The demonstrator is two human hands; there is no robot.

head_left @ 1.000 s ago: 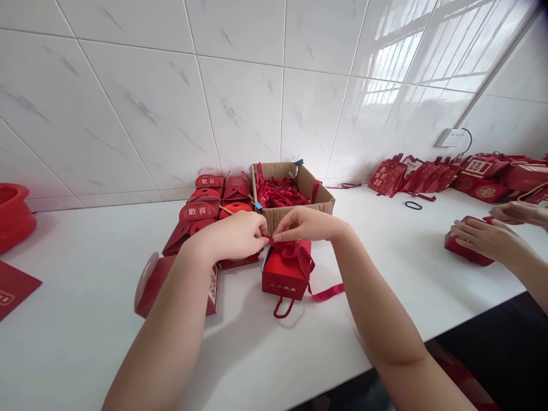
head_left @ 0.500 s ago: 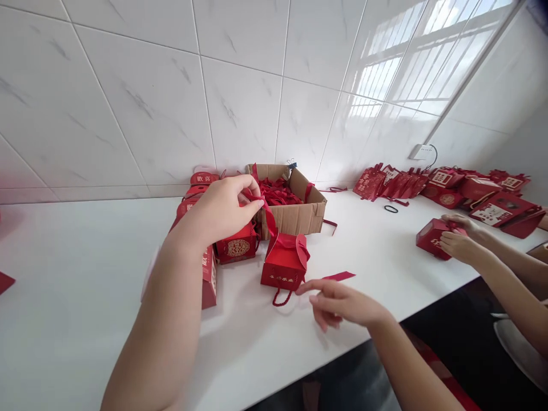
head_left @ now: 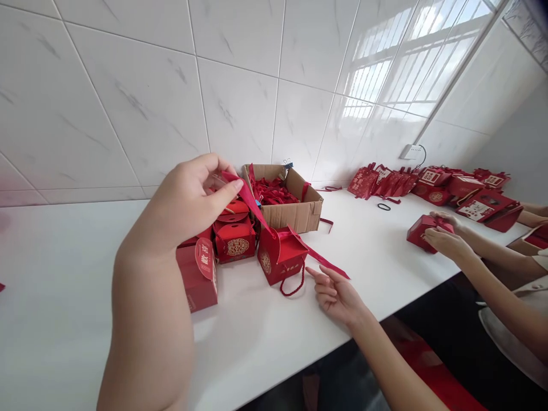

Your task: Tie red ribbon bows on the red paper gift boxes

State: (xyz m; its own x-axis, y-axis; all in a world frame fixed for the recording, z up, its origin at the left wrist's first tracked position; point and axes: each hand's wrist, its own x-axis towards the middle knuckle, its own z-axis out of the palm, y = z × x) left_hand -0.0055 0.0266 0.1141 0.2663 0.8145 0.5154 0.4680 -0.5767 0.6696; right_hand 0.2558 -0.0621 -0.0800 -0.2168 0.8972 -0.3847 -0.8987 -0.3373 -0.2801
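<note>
My left hand (head_left: 205, 191) pinches a red ribbon (head_left: 252, 204) between thumb and fingers, holding it raised over the table. The ribbon runs down to a small red gift box (head_left: 280, 257), and its other end (head_left: 329, 265) lies on the table at the box's right. A twisted rope handle (head_left: 293, 288) hangs at the box's front. My right hand (head_left: 338, 294) is beside that box, index finger stretched toward its lower right corner, other fingers loosely bent and holding nothing. Whether the fingertip touches the handle is unclear. Finished-looking red boxes (head_left: 234, 240) stand behind my left hand, partly hidden.
A cardboard carton (head_left: 295, 216) full of red ribbons stands near the tiled wall. Flat red packets (head_left: 368, 181) and more boxes (head_left: 483, 210) are piled at the right. A black ring (head_left: 384, 206) lies there. Another person's hands (head_left: 443, 231) hold a red box (head_left: 418, 233).
My left hand has drawn the ribbon left and toward me. The loop over the box has come apart, and the box has turned. My right hand's fingers have curled more.
</note>
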